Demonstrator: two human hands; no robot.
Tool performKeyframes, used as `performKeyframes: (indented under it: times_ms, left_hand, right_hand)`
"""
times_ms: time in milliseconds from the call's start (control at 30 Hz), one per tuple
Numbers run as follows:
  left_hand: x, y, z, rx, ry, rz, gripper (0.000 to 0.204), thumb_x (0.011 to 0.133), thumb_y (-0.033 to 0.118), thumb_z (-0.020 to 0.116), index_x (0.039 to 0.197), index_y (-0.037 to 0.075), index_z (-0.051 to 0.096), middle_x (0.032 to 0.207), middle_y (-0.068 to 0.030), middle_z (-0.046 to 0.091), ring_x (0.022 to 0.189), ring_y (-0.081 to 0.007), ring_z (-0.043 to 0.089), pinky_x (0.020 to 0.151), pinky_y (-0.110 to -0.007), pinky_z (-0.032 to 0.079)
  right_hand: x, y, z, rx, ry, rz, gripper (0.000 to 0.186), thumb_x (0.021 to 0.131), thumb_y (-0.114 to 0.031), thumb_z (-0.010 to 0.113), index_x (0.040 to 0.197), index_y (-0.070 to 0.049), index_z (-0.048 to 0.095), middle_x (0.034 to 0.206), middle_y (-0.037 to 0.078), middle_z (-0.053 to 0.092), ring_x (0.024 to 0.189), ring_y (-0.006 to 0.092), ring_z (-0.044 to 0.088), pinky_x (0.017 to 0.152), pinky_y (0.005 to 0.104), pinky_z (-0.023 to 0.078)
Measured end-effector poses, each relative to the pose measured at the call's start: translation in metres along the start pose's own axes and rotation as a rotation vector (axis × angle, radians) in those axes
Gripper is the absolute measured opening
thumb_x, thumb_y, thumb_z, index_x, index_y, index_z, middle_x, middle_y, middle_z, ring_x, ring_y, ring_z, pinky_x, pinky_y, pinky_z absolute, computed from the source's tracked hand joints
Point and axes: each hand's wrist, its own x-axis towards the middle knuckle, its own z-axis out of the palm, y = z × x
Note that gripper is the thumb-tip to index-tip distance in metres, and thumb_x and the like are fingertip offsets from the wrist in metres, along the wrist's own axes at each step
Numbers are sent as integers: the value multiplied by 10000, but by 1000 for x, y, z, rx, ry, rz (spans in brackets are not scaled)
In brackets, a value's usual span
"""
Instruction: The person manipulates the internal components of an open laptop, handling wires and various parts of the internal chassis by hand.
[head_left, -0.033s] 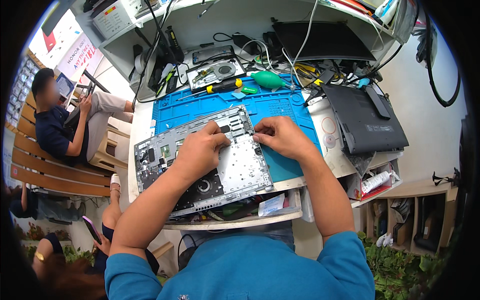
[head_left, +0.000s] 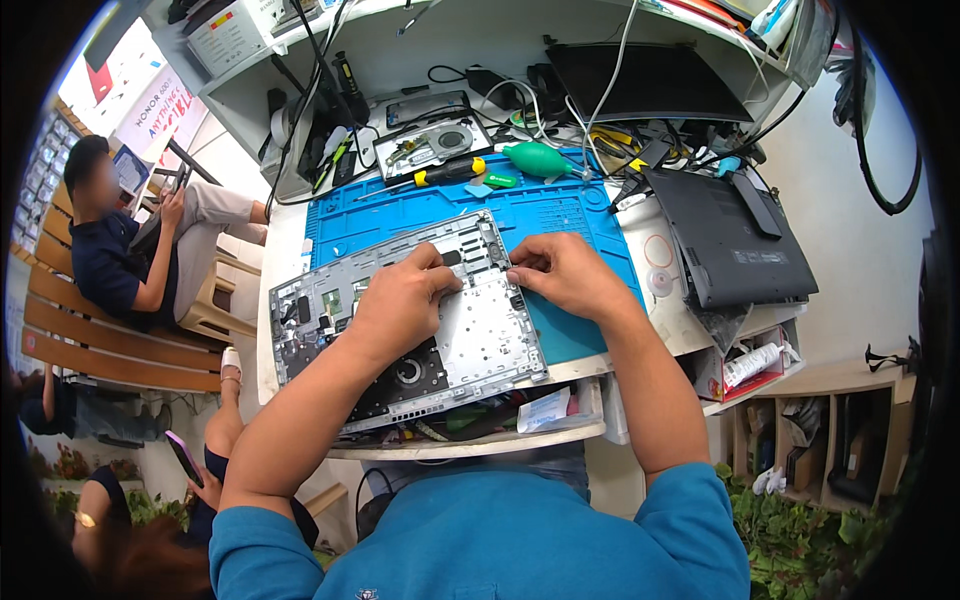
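Observation:
An opened silver-and-black laptop chassis (head_left: 480,335), its inner board and plates showing, lies tilted on a blue silicone repair mat (head_left: 570,200). Near its middle, my left hand (head_left: 400,300) rests with curled fingers, the fingertips partly hidden against the metal. My right hand (head_left: 560,270) is at the chassis's right edge, thumb and forefinger close together on a small part too small to name. A yellow-and-black screwdriver (head_left: 450,172), a green air blower bulb (head_left: 535,158) and a small green piece (head_left: 500,180) lie toward the back of the mat.
A dark laptop base (head_left: 730,245) lies at right, above a box with a white tube (head_left: 750,365). Behind are a screen (head_left: 645,80), cables, tools and a metal part with a fan (head_left: 430,145). At left, a seated person (head_left: 120,250) holds a phone; another holds one (head_left: 180,460) lower left.

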Motion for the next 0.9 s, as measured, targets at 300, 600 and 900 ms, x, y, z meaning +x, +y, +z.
performKeyframes:
  times_ms: [300,600,900]
  left_hand:
    - [15,-17,-9,3,-117,109,251,872,-2,814,1058,150,886,1105,-60,747,964,-336,764,826,-452,616]
    - [33,-31,-20,43,-214,358,387,763,-71,780,1077,137,870,1139,-64,750,1059,-335,745,870,-446,614]
    - [31,-26,-22,-7,-219,280,384,782,-83,789,1087,138,866,1131,-68,744,1034,-329,750,865,-441,615]
  right_hand:
    - [-1,2,2,34,31,-19,289,987,-168,836,1168,57,818,1016,201,845,922,273,815,872,389,634]
    - [-1,0,2,43,31,-14,282,985,-161,836,1164,57,820,1018,205,846,929,278,820,875,390,638]
    - [-1,4,1,46,20,-4,284,996,-167,829,1173,54,817,1025,207,847,934,280,822,883,389,639]
